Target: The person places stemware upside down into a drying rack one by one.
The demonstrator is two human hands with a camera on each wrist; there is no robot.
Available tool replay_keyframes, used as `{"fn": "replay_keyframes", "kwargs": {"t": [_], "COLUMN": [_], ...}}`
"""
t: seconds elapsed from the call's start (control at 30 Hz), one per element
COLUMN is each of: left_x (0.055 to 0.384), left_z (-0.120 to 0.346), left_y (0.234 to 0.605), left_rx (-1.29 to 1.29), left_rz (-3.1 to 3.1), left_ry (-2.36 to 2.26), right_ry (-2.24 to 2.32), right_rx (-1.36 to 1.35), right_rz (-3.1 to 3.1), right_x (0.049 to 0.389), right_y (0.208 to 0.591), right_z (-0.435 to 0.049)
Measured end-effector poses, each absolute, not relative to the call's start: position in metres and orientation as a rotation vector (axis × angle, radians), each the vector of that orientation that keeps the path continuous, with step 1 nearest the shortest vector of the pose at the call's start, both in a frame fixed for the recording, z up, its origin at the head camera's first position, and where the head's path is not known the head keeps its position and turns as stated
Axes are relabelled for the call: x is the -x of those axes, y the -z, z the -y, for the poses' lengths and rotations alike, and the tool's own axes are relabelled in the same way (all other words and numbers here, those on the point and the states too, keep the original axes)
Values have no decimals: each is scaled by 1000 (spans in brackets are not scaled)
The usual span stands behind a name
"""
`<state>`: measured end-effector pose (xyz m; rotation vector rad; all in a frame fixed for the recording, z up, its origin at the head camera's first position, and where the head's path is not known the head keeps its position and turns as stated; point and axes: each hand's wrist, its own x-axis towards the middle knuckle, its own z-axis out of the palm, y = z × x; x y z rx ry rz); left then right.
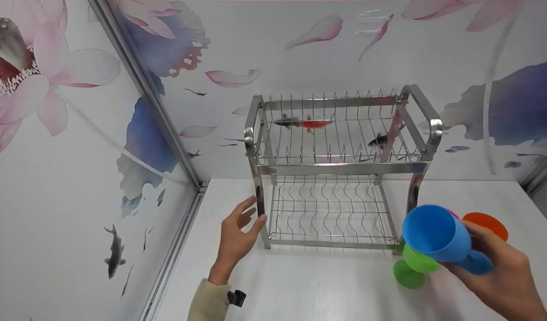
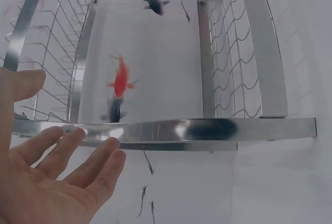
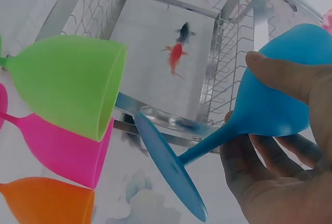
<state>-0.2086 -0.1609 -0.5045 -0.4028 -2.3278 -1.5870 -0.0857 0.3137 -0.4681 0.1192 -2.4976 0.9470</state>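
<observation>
A blue plastic goblet is in my right hand, tilted with its open mouth toward the head camera. The right wrist view shows my thumb and fingers round the goblet's bowl, its stem and round foot sticking out free. My left hand is beside the left front leg of a two-tier metal dish rack, fingers loosely spread and holding nothing. In the left wrist view its fingertips overlap the rack's side bar. A green goblet stands behind the blue one, at the rack's right front corner.
Beyond the blue goblet stand an orange goblet and a pink goblet, the pink one mostly hidden in the head view. The rack stands on a white table near the back wall. A printed wall panel rises at the left.
</observation>
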Motion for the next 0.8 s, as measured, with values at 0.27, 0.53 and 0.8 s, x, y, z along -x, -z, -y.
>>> {"fn": "replay_keyframes", "kwargs": {"t": [0.27, 0.53, 0.8], "left_x": [195, 186, 185], "left_z": [144, 124, 107], "left_y": [490, 484, 482], "left_rx": [608, 773, 859], "left_rz": [2262, 2284, 2326], "left_ry": [1792, 1803, 1756], "right_ry": [-921, -786, -622], "right_rx": [-282, -354, -433], "right_rz": [2459, 2519, 2527], "right_x": [93, 101, 113], "right_y": [453, 448, 449], "right_z": [-290, -268, -247]}}
